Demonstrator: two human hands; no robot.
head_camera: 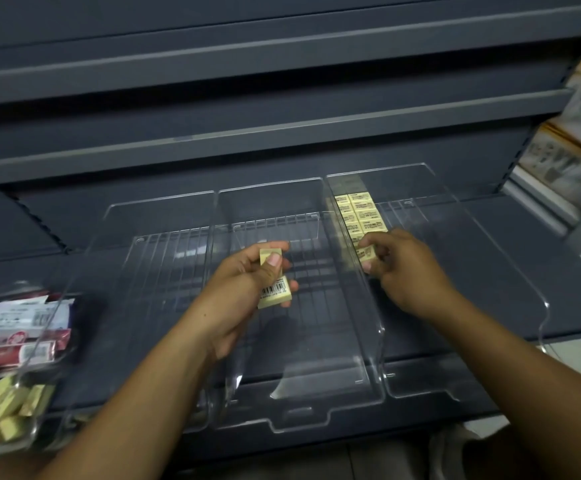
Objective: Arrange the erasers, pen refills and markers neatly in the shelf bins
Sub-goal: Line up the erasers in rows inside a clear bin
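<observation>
1. While the person faces a dark grey shelf (510, 220) carrying three clear plastic bins side by side, both hands reach forward over them.
2. The right hand (406, 268) pinches one pale yellow eraser (366, 253) between thumb and fingertips. Its grip is clamped on the eraser, low inside the right bin (545, 306) and close to that bin's left wall.
3. A double row of erasers (360, 213) runs from the back of the right bin toward the person, along the same wall. The pinched eraser sits at the near end of this row; whether it touches the last one cannot be told.
4. The free space lies on the near side of the row, right under the grip. Judging by this, the eraser needs only setting down, long side across the bin like its neighbours.
5. The left hand (244, 282) grips a small stack of erasers (275, 292), barcode showing, above the middle bin (302, 341). It sits just left of the dividing wall, near the right hand.
6. At lower left lie loose erasers (1, 410) and red and white packets (15, 330), possibly pen refills.
</observation>
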